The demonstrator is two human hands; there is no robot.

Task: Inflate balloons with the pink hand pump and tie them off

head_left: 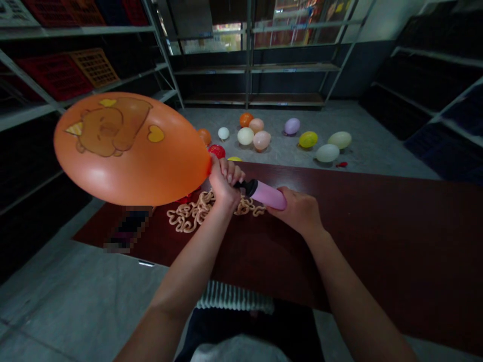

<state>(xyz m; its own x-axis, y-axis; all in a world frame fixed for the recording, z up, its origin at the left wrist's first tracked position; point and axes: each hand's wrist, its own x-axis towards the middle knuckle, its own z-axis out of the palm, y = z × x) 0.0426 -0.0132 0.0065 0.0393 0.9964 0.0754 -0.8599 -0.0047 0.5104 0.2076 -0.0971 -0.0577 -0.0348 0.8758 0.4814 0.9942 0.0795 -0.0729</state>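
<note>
"Gripping what, are we?"
"We pinch the orange balloon (132, 156) at its neck with our left hand (225, 178) and close our right hand (300, 208) round the pink pump (269, 195), above the brown table (377, 226)."

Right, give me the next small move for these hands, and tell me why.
Probably pinch the orange balloon shut at its neck with the left hand and ease it off the pink pump. The balloon looks large and rounded, the left hand is closed where balloon and pump meet, and the right hand steadies the barrel. The fingers hide the exact join.
</note>
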